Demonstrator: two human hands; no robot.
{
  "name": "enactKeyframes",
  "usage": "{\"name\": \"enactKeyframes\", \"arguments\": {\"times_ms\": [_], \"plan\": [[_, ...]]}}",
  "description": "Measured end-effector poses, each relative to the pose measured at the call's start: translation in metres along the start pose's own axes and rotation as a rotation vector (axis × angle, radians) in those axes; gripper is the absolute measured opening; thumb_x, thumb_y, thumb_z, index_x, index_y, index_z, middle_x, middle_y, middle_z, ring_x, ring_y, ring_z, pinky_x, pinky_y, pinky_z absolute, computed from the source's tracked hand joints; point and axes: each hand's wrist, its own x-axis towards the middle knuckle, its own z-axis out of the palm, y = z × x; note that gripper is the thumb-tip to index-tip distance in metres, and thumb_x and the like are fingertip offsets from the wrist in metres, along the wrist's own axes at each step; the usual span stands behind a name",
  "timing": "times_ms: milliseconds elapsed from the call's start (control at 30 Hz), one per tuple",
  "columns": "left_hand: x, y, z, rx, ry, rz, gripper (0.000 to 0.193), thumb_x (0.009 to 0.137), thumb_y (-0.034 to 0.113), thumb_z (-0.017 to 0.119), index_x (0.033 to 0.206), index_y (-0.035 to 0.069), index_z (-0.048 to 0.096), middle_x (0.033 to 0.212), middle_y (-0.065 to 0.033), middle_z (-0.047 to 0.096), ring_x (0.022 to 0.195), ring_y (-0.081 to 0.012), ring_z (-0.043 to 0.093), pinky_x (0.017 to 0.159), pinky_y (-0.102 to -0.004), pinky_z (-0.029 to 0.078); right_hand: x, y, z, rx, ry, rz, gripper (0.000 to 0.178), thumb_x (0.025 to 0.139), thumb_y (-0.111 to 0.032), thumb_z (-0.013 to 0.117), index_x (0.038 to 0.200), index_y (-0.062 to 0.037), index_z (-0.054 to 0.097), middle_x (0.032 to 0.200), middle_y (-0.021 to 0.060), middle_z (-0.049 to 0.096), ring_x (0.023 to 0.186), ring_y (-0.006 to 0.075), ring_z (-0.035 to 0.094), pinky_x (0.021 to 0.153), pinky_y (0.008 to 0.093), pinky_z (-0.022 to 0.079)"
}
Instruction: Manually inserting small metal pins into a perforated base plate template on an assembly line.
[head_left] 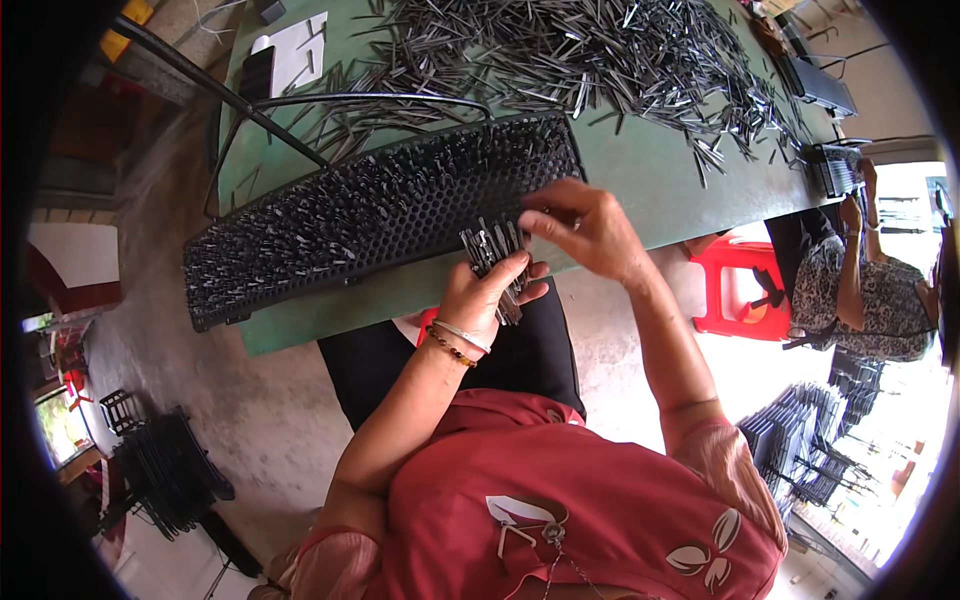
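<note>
Left hand [478,298] clamped on dark strips [492,243], long axis toward perforated black tray [440,212] just beyond; right hand [594,232] nearer tray, curled beside strip tips (cannot tell if grip holds any)

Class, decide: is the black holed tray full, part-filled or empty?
The tray is part-filled: dark strips crowd its left side, while bare holes show near the right hand.

Green table [690,205]: loose dark strips [600,50] heaped across far side; perforated tray [440,205] along near edge; white paper [290,50] near far left corner.
</note>
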Motion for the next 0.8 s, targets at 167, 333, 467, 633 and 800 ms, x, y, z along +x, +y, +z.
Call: {"name": "enactKeyframes", "arguments": {"times_ms": [167,333,467,633,800], "plan": [[-0.002,0.0,0.005,0.045,-0.031,0.028,0.022,0.087,0.012,0.061,0.107,0.002,0.057,0.097,-0.0067,0.063,0.088,-0.0204,0.065,0.073,-0.0352,0.057,-0.006,-0.002,0.008,0.195,-0.065,0.107,0.017,0.083,-0.012,0.067,0.091,0.0029,0.066,0.078,0.0025,0.063,0.07,0.0069,0.057,0.061,0.0226,0.046],[-0.003,-0.001,0.004,-0.039,0.009,-0.011,0.023,0.087,0.013,0.061,0.107,0.002,0.058,0.1,-0.0076,0.062,0.091,-0.023,0.064,0.072,-0.0354,0.056,-0.007,0.007,0.004,0.344,-0.047,0.171,0.019,0.087,-0.012,0.063,0.095,0.0041,0.063,0.084,0.0035,0.064,0.077,0.0067,0.057,0.067,0.0214,0.047],[-0.001,-0.004,-0.001,-0.049,0.07,-0.035,0.024,0.086,0.014,0.063,0.106,0.002,0.059,0.099,-0.0078,0.06,0.091,-0.0246,0.064,0.071,-0.0353,0.056,0.004,0.005,-0.011,0.339,0.2,0.092,0.021,0.089,-0.014,0.061,0.099,0.0045,0.061,0.084,0.0029,0.064,0.079,0.0091,0.059,0.071,0.0225,0.047],[-0.003,-0.005,0.001,-0.045,0.068,-0.072,0.02,0.085,0.015,0.065,0.1,0.003,0.06,0.093,-0.0066,0.059,0.086,-0.0234,0.064,0.068,-0.0335,0.056,0.035,0.02,-0.025,-0.028,0.415,-0.132,0.017,0.085,-0.01,0.064,0.098,0.0018,0.063,0.084,0.0047,0.066,0.078,0.0085,0.058,0.073,0.0237,0.047],[-0.005,-0.004,0.002,-0.042,0.083,-0.082,0.019,0.085,0.016,0.065,0.098,0.003,0.06,0.09,-0.0055,0.059,0.084,-0.0219,0.065,0.066,-0.0325,0.056,0.047,0.035,-0.027,-0.144,0.368,-0.248,0.016,0.084,-0.008,0.064,0.099,-0.0011,0.064,0.084,0.0049,0.066,0.077,0.0101,0.059,0.074,0.0251,0.047]]}}
